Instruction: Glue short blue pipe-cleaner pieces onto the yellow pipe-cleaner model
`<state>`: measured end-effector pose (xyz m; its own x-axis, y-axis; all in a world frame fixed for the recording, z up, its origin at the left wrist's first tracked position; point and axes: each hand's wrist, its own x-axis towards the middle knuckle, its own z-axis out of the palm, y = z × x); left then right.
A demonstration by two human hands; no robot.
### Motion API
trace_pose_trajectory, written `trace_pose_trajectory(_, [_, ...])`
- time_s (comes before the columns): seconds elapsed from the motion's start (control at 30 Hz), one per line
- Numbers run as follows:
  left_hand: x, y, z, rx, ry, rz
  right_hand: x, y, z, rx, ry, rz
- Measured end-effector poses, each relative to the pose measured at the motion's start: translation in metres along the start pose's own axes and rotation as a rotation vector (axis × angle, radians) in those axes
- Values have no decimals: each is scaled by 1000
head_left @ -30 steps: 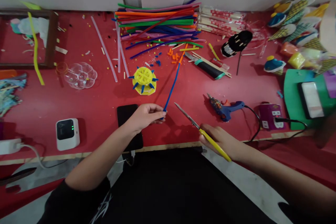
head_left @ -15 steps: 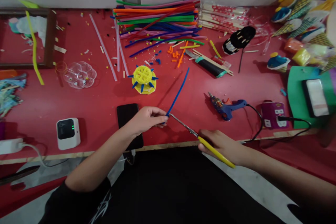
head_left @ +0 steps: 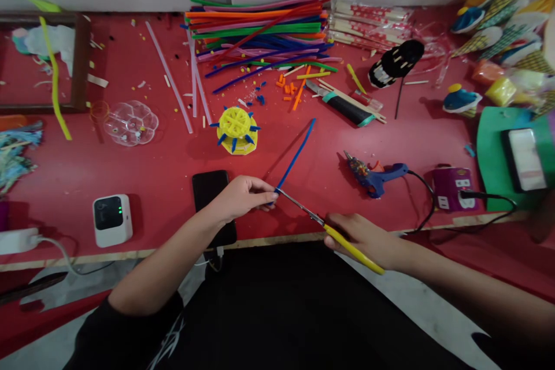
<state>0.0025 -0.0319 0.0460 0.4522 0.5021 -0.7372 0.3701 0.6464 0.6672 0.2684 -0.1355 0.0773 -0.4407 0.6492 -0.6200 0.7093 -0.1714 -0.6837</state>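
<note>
My left hand point(head_left: 249, 198) is closed, pinching the lower end of a blue pipe cleaner point(head_left: 296, 153) that slants up and to the right. In my right hand point(head_left: 358, 237) are pliers-like scissors with yellow handles point(head_left: 353, 250), and their narrow metal tips touch the pipe cleaner right beside my left fingertips. Whether the blades are fully closed there is too small to tell. Behind my left hand stands a yellow wheel-shaped craft piece point(head_left: 236, 127) with short blue bits sticking out around it. A black phone point(head_left: 210, 188) lies partly under my left wrist.
Coloured pipe cleaners point(head_left: 260, 29) are piled at the back of the red table point(head_left: 173, 162). A cutter knife point(head_left: 347, 107) and a blue glue gun point(head_left: 370, 176) lie to the right, the gun's cable running to a purple socket box point(head_left: 453, 188). A white device point(head_left: 111, 219) stands left.
The free upper end of the blue pipe cleaner has dipped slightly down and to the right. My right hand and the scissors have shifted a little left; my left hand stays put.
</note>
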Motion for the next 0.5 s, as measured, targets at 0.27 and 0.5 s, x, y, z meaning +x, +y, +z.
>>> trace_pose_trajectory(0.27, [1, 0, -1, 10, 14, -14, 2, 2, 1, 25, -18, -19])
trace_pose_trajectory(0.5, [3, 1, 0, 21, 15, -38, 4, 5, 4, 8, -24, 17])
